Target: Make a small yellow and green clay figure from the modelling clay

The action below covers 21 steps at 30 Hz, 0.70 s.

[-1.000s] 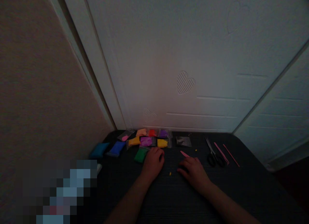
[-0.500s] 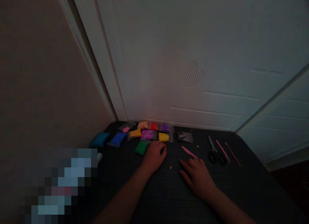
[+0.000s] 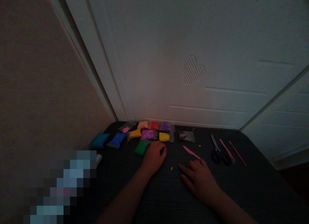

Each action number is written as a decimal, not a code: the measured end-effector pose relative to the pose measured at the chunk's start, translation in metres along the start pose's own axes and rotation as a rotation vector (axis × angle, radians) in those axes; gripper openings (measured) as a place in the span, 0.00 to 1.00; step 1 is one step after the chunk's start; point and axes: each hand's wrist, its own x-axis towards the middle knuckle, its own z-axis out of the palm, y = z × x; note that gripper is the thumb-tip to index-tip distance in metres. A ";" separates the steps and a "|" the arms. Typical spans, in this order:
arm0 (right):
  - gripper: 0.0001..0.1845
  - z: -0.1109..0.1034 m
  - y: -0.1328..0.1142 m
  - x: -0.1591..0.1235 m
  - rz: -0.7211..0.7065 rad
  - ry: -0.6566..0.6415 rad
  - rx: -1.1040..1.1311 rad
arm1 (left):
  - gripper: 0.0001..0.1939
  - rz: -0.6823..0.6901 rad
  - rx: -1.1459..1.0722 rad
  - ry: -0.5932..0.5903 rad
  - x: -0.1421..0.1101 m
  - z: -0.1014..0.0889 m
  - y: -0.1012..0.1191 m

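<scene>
My left hand [image 3: 154, 156] rests on the dark table beside the green packet of clay [image 3: 142, 147]. Its fingers are curled in towards the thumb, and what they hold, if anything, is hidden. A small yellow bit [image 3: 171, 168] lies between my hands. To its right, my right hand [image 3: 199, 177] lies palm down with its fingers stretched out and nothing in them. Just past those fingers is a pink plastic knife [image 3: 191, 152], its near end close to the knuckles. Another tiny yellow bit [image 3: 199, 146] sits beyond the knife.
Several coloured clay packets, among them a yellow one [image 3: 164, 137] and a blue one [image 3: 117, 139], line the table's back left. Black-handled scissors [image 3: 218, 151], pink tweezer-like sticks [image 3: 227, 150] and a thin pink rod [image 3: 238, 153] lie right. A white panel [image 3: 154, 57] rises behind.
My right hand has shifted slightly towards me, its index finger lower and nearer the yellow bit. My left hand stays almost still. The camera view has turned a little.
</scene>
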 end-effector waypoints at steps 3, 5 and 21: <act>0.20 0.001 0.001 0.000 0.052 0.021 0.014 | 0.07 -0.001 -0.005 -0.005 0.000 0.000 0.000; 0.19 0.001 0.002 0.001 0.044 0.013 0.032 | 0.06 -0.001 -0.008 -0.016 0.000 -0.001 -0.001; 0.19 0.000 0.004 0.001 0.052 0.027 -0.006 | 0.06 0.002 -0.020 -0.008 0.001 0.001 -0.002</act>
